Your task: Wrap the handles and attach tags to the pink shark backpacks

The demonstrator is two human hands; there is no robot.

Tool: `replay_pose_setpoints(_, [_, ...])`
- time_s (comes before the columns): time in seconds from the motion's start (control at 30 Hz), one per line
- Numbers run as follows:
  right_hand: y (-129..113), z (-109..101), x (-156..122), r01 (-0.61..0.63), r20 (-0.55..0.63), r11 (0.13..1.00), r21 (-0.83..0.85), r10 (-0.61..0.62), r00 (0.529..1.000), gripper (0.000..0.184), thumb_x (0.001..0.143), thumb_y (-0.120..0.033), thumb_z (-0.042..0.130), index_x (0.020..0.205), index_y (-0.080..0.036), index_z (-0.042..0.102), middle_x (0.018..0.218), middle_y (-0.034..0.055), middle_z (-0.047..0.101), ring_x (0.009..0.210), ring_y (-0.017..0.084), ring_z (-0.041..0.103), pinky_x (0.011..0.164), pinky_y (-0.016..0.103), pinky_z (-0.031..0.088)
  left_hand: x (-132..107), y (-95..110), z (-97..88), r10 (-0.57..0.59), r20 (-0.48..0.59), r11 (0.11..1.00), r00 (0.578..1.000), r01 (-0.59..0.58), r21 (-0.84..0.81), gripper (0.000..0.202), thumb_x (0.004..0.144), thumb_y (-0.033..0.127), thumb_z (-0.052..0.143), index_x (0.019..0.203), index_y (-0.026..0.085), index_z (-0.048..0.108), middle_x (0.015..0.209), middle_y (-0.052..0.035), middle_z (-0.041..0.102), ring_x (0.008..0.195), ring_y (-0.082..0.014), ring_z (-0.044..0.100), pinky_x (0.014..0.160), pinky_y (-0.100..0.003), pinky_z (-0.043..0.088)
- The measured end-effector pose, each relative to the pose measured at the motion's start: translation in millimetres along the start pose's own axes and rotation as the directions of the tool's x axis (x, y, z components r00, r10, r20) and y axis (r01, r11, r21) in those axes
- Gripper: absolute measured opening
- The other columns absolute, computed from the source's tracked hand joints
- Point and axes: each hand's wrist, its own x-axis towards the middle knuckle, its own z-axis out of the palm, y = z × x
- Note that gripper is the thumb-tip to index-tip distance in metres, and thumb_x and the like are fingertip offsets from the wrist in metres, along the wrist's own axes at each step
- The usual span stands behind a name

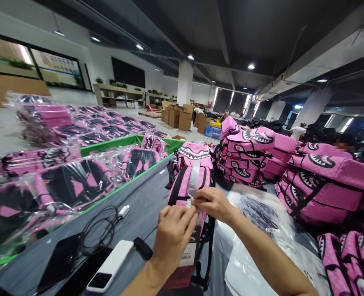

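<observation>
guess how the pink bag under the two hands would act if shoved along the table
The pink bag would probably give a little, since it looks like soft fabric. It seems unlikely to roll or tip, as it lies long and low on the table. A black strap could trail or snag, lying loose along its side.

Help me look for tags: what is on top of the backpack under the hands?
A pale strip runs along the backpack, and a tag with a white label lies nearer the camera. The left hand and right hand hide the surface beneath them.
</observation>
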Motion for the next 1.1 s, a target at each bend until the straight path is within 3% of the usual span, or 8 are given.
replay_pose_setpoints(0.07, [-4.1, 5.9, -7.1, -0.083, -0.046, 0.997, 0.003, 0.083, 0.995, 0.033, 0.106, -0.028, 0.045, 0.083, -0.02, 0.066, 0.076, 0.0023, 0.068, 0.067, 0.012, 0.06, 0.066, 0.024, 0.046, 2.7, -8.2, -4.4, -0.373, 0.066, 0.874, 0.926, 0.374, -0.309, 0.028, 0.094, 0.047, 0.06, 0.104, 0.022, 0.071, 0.093, -0.0047, 0.074, 0.087, -0.021, 0.068, 0.086, -0.036, 0.049])
replay_pose_setpoints(0.17, [-10.8, 13.9, -13.8, -0.107, -0.163, 0.994, -0.031, 0.1, 0.981, 0.029, 0.105, -0.026, 0.048, 0.084, -0.02, 0.066, 0.073, 0.0012, 0.066, 0.063, 0.011, 0.059, 0.061, 0.024, 0.043, 14.3, -18.2, -15.3, -0.688, 0.401, 0.352, 0.605, 0.761, -0.544, 0.06, 0.068, 0.07, 0.075, 0.098, 0.019, 0.069, 0.098, -0.0083, 0.075, 0.093, -0.0249, 0.07, 0.088, -0.036, 0.052])
replay_pose_setpoints(0.23, [-13.2, 18.2, -14.2, -0.053, -0.268, 0.992, -0.115, 0.02, 0.963, 0.026, 0.104, -0.02, 0.052, 0.083, -0.02, 0.066, 0.072, 0.0004, 0.065, 0.063, 0.011, 0.058, 0.059, 0.024, 0.042, 25.4, -18.7, -22.2, -0.638, 0.623, 0.121, 0.454, 0.857, -0.501, 0.068, 0.057, 0.072, 0.081, 0.094, 0.016, 0.069, 0.094, -0.0079, 0.076, 0.09, -0.0238, 0.069, 0.085, -0.033, 0.052])
replay_pose_setpoints(0.4, [-14.0, 24.8, -10.2, 0.009, -0.445, 0.96, -0.28, -0.138, 0.885, 0.019, 0.101, -0.014, 0.058, 0.085, -0.019, 0.067, 0.07, -0.0009, 0.064, 0.061, 0.01, 0.057, 0.056, 0.024, 0.041, 49.2, -4.9, -21.5, -0.47, 0.845, -0.061, 0.255, 0.946, -0.319, 0.068, 0.043, 0.069, 0.088, 0.077, 0.012, 0.075, 0.075, -0.0083, 0.075, 0.069, -0.0186, 0.062, 0.069, -0.029, 0.046])
replay_pose_setpoints(0.5, [-16.3, 25.9, -11.5, -0.03, -0.455, 0.953, -0.301, -0.116, 0.883, 0.022, 0.101, -0.014, 0.058, 0.081, -0.019, 0.066, 0.069, -0.0003, 0.064, 0.062, 0.01, 0.057, 0.056, 0.024, 0.041, 54.3, 2.5, -13.2, -0.515, 0.832, -0.09, 0.205, 0.953, -0.29, 0.071, 0.033, 0.066, 0.091, 0.075, 0.011, 0.078, 0.071, -0.0079, 0.076, 0.065, -0.0159, 0.06, 0.064, -0.026, 0.044])
replay_pose_setpoints(0.7, [-27.0, 25.7, -21.9, -0.128, -0.476, 0.954, -0.27, -0.017, 0.879, 0.017, 0.101, -0.014, 0.058, 0.093, -0.021, 0.071, 0.075, 0.0011, 0.067, 0.068, 0.011, 0.057, 0.058, 0.024, 0.041, 48.2, 10.8, -8.6, -0.544, 0.817, -0.134, 0.191, 0.942, -0.309, 0.068, 0.025, 0.057, 0.095, 0.072, 0.011, 0.076, 0.07, -0.0075, 0.076, 0.064, -0.0152, 0.062, 0.062, -0.024, 0.046])
replay_pose_setpoints(0.9, [-38.7, 25.0, -29.1, -0.276, -0.465, 0.936, -0.219, 0.149, 0.873, 0.013, 0.1, -0.021, 0.064, 0.092, -0.023, 0.074, 0.077, 0.0004, 0.067, 0.073, 0.013, 0.056, 0.064, 0.029, 0.037, 40.2, 13.9, -2.1, -0.548, 0.823, -0.218, 0.152, 0.924, -0.315, 0.065, 0.024, 0.047, 0.094, 0.075, 0.013, 0.073, 0.067, -0.0067, 0.076, 0.06, -0.0178, 0.065, 0.061, -0.028, 0.051])
replay_pose_setpoints(1.1, [-50.6, 26.0, -32.4, -0.398, -0.372, 0.889, -0.227, 0.299, 0.879, 0.009, 0.098, -0.023, 0.066, 0.098, -0.024, 0.075, 0.089, 0.0029, 0.069, 0.088, 0.017, 0.058, 0.076, 0.032, 0.041, 35.3, 15.4, -1.3, -0.58, 0.804, -0.199, 0.133, 0.934, -0.298, 0.053, 0.029, 0.038, 0.089, 0.072, 0.011, 0.073, 0.063, -0.009, 0.075, 0.054, -0.0183, 0.065, 0.053, -0.026, 0.049])
